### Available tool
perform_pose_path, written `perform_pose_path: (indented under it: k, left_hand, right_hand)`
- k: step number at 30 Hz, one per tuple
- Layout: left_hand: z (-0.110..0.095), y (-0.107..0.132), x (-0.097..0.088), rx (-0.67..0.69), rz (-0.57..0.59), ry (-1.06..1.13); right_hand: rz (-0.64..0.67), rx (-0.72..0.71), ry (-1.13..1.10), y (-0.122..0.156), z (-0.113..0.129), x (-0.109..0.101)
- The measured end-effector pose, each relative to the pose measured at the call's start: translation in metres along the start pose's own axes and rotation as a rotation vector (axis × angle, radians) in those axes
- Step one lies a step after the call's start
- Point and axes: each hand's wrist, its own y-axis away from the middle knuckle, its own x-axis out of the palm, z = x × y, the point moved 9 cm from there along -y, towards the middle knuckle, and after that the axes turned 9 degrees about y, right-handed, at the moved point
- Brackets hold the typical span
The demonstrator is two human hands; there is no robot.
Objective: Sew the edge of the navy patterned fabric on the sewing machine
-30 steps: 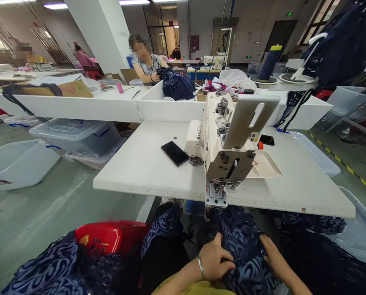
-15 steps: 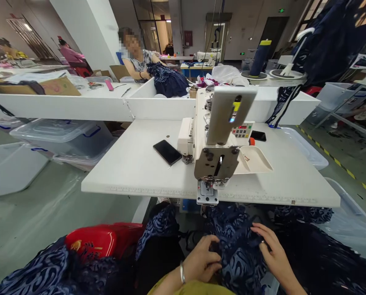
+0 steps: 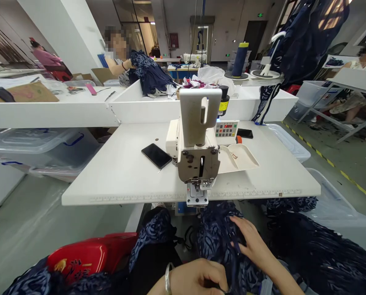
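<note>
At the bottom edge the left hand (image 3: pixel 198 280), a metal bangle (image 3: pixel 167 278) at its wrist, is closed in a pinch on a fold of the navy fabric (image 3: pixel 216 241). The fabric lies heaped in the lap, below the front edge of the tabletop (image 3: pixel 124 176). The right hand (image 3: pixel 252 241) rests open on it, fingers flat and spread. The cloth looks soft and limp, with a paler raised swirl pattern that may well cling to itself. I judge the work goes best with a firm pinch at the edge while the flat palm smooths outward, so no layer tucks under. To the left sits a glossy red plastic stool (image 3: pixel 84 256). Beyond, the smooth white tabletop carries a boxy cream sewing machine (image 3: pixel 198 155), a flat black phone (image 3: pixel 156 155) and a shallow tray (image 3: pixel 242 157). Far off, another person holds similar dark cloth (image 3: pixel 148 73).
</note>
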Motion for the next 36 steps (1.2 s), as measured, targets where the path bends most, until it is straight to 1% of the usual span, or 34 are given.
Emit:
perform_pose_path:
  k: [1,2,4,5,6,7,8,9,12,13,15,16,18,21,22,24,27,30,33,35,36]
  left_hand:
    - [0.009,-0.001,0.000,-0.068,0.006,-0.133]
    - [0.020,-0.002,-0.005,-0.150,-0.022,-0.278]
    - [0.044,-0.002,-0.025,-0.310,-0.157,-0.519]
    - [0.055,-0.003,-0.034,-0.361,-0.219,-0.592]
    - [0.063,-0.004,-0.041,-0.384,-0.256,-0.644]
    - [0.071,-0.007,-0.046,-0.388,-0.267,-0.699]
    - [0.076,-0.011,-0.050,-0.370,-0.255,-0.751]
    - [0.080,-0.016,-0.051,-0.334,-0.217,-0.792]
    - [0.088,-0.033,-0.046,-0.197,-0.015,-0.863]
    - [0.091,-0.038,-0.042,-0.169,0.057,-0.875]
    - [0.099,-0.046,-0.034,-0.154,0.175,-0.892]
    - [0.103,-0.049,-0.029,-0.166,0.208,-0.901]
    - [0.110,-0.052,-0.021,-0.215,0.211,-0.925]
    - [0.115,-0.049,-0.011,-0.294,0.130,-0.943]
    - [0.116,-0.047,-0.009,-0.316,0.103,-0.938]
    - [0.117,-0.042,-0.010,-0.353,0.055,-0.914]
    - [0.121,-0.044,-0.022,-0.388,-0.026,-0.875]
    - [0.128,-0.059,-0.041,-0.388,-0.141,-0.821]
    - [0.141,-0.070,-0.059,-0.415,-0.321,-0.753]
    - [0.151,-0.065,-0.064,-0.462,-0.463,-0.695]
    - [0.156,-0.058,-0.063,-0.485,-0.523,-0.660]
  right_hand:
    - [0.047,-0.051,0.052,-0.002,0.007,0.005]
    - [0.092,-0.098,0.096,-0.004,0.013,0.009]
    - [0.143,-0.147,0.155,-0.010,0.023,0.015]
    - [0.145,-0.149,0.171,-0.015,0.026,0.015]
    - [0.150,-0.163,0.181,-0.019,0.030,0.017]
    - [0.165,-0.194,0.190,-0.021,0.036,0.019]
    - [0.186,-0.231,0.197,-0.023,0.042,0.021]
    - [0.213,-0.267,0.204,-0.023,0.048,0.024]
    - [0.303,-0.312,0.238,-0.015,0.059,0.032]
    - [0.330,-0.300,0.258,-0.011,0.060,0.033]
    - [0.375,-0.245,0.303,0.001,0.058,0.037]
    - [0.392,-0.199,0.325,0.007,0.054,0.038]
    - [0.410,-0.072,0.364,0.019,0.044,0.038]
    - [0.415,0.098,0.381,0.033,0.029,0.036]
    - [0.414,0.125,0.379,0.035,0.026,0.035]
    - [0.411,0.130,0.367,0.034,0.025,0.034]
    - [0.391,0.092,0.346,0.020,0.019,0.031]
    - [0.333,0.081,0.311,-0.005,-0.004,0.029]
    - [0.220,0.096,0.248,-0.029,-0.038,0.030]
    - [0.115,0.123,0.194,-0.034,-0.057,0.031]
    - [0.057,0.147,0.167,-0.032,-0.065,0.031]
